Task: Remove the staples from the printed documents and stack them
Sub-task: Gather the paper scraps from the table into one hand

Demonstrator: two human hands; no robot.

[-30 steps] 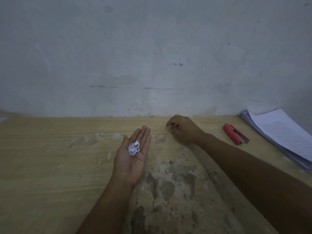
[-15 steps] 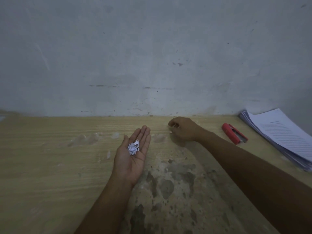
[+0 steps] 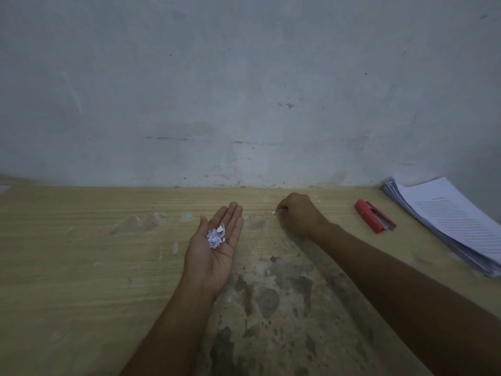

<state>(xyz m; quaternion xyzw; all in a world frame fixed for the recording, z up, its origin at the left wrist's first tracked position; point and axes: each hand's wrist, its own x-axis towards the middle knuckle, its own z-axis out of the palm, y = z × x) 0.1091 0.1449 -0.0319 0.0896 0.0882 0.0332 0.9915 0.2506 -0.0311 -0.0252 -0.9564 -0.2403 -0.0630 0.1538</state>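
The table (image 3: 81,267) is pale wood grain and stretches wide to the left of the left hand (image 3: 214,253). This hand lies palm up with straight fingers, and small torn white scraps (image 3: 216,236) sit on its palm. Right of it, apart, the right hand (image 3: 298,213) is curled on the table. A tiny white bit (image 3: 274,212) is at its fingertips, too small to tell if it is pinched. Further right lies a red stapler (image 3: 375,219), then the documents (image 3: 455,221), a fanned stack at the wall; their print is too small to read

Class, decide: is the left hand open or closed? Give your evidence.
Open: the left hand lies palm up, fingers straight, paper scraps on it.
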